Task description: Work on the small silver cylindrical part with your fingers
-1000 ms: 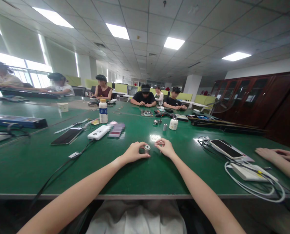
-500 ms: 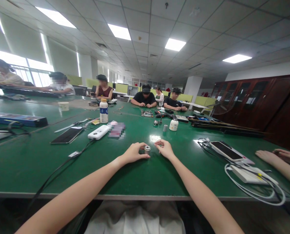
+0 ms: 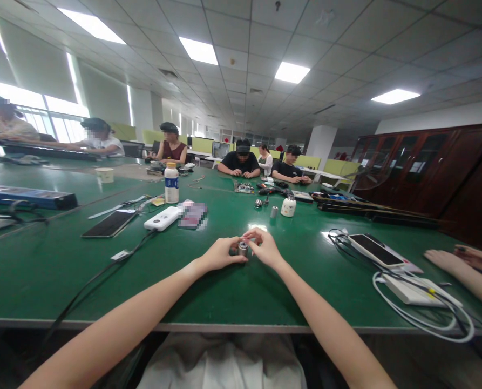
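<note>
Metal cylinder [image 3: 243, 250] in curled left hand [image 3: 218, 254], bent right hand [image 3: 265, 248] at top, hold unclear

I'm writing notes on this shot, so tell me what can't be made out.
Head view:
Small silver metal cylinder in the left hand: top details too small.
Whether the right hand pinches anything: its fingers hide that.
Co-worker's bare forearm: cut off by the right edge.
White, blue-banded bottle: printing too small.

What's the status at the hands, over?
Left hand curled around upright metal cylinder. Right hand at its top, grip unclear. Second cylinder and white jar stand beyond, out of the way.
</note>
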`<state>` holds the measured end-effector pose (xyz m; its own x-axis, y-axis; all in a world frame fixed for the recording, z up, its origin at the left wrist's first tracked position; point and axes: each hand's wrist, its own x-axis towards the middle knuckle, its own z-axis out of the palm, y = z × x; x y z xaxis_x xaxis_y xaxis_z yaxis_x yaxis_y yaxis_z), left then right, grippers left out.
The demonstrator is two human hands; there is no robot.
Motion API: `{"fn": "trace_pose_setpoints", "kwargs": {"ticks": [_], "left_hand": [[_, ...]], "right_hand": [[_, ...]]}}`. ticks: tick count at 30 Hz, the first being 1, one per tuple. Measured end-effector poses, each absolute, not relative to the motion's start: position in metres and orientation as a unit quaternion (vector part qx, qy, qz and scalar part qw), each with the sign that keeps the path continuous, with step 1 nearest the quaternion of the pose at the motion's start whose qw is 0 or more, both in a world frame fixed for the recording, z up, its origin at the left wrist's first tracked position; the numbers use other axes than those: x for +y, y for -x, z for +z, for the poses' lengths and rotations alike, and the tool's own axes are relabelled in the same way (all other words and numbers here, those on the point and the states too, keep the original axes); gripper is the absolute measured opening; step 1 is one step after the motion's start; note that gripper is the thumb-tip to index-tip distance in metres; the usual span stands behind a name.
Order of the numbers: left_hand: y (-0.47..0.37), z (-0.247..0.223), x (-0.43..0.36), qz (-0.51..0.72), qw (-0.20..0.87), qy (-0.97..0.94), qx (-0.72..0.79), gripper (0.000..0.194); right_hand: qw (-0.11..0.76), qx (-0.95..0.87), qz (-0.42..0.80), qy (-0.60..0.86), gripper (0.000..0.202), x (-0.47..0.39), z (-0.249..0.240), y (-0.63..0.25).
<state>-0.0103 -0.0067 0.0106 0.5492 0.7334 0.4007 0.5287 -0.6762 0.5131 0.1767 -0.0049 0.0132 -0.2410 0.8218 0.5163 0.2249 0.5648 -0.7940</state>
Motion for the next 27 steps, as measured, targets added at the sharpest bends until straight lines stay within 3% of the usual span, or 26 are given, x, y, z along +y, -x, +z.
{"fn": "trace_pose_setpoints", "kwargs": {"ticks": [21,27], "left_hand": [[0.0109,0.0126,-0.0069,0.295,0.178,-0.860,0.375,0.042],[0.0108,0.0134,-0.0079,0.295,0.179,-0.862,0.372,0.042]], "right_hand": [[0.543,-0.686,0.267,0.404,0.031,-0.0053,0.0160,-0.1799],[0.513,-0.714,0.275,0.388,0.035,-0.0135,0.0150,-0.1769]]}}
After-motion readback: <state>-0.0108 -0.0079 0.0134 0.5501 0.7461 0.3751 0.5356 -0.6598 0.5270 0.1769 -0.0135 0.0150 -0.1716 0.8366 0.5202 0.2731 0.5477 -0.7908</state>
